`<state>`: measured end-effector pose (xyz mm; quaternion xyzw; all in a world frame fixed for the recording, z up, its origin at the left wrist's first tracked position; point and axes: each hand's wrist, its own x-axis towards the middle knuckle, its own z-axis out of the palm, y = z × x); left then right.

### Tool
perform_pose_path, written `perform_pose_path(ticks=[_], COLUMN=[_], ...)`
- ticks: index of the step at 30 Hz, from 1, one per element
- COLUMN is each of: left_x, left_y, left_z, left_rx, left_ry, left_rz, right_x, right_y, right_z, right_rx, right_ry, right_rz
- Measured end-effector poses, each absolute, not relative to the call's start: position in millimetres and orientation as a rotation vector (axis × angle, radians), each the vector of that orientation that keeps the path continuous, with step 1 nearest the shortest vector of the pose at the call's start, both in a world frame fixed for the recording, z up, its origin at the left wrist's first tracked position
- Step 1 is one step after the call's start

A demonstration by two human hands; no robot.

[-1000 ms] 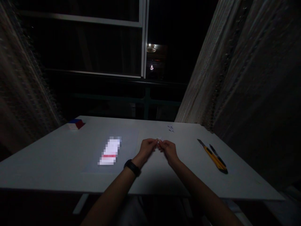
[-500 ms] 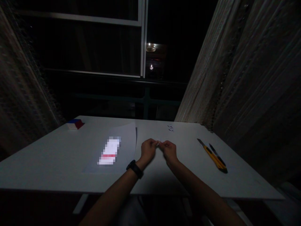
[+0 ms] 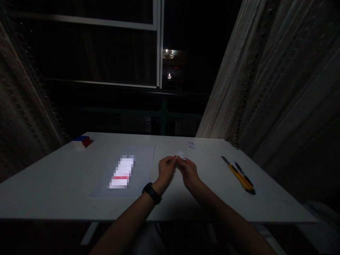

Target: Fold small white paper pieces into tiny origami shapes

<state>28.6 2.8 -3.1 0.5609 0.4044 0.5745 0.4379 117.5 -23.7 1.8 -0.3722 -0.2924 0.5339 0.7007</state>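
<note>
Both my hands meet over the middle of a white table in a dim room. My left hand, with a black watch on its wrist, pinches a small white piece of paper. From the other side my right hand grips the same piece, fingers closed. The paper sticks up a little above my fingertips. A sheet of paper with a lit, blurred patch lies flat just left of my left hand.
A yellow utility knife and a dark pen lie side by side at the right. A red, white and blue cube sits at the far left corner. Small paper scraps lie beyond my hands. Curtains flank a dark window.
The sheet on the left, whose right edge had lifted half a second ago, lies flat again. The small paper now shows more above my fingertips. My hands have stayed where they were.
</note>
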Motion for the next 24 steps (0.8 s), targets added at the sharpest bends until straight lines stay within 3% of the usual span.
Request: perform_pose_path(ticks=[18,24], left_x=[14.2,12.0], left_y=[10.4,10.2], left_z=[-5.2,1.1], left_rx=[1.450,1.316], left_ry=[1.283,1.076], left_rz=[1.475,1.433], right_x=[113.7,117.7], right_y=[-17.4,-16.8], right_z=[-0.1,-4.4], right_rx=[-0.900,-0.838], right_ry=[-0.383,-0.459], right_rz=[1.177,1.241])
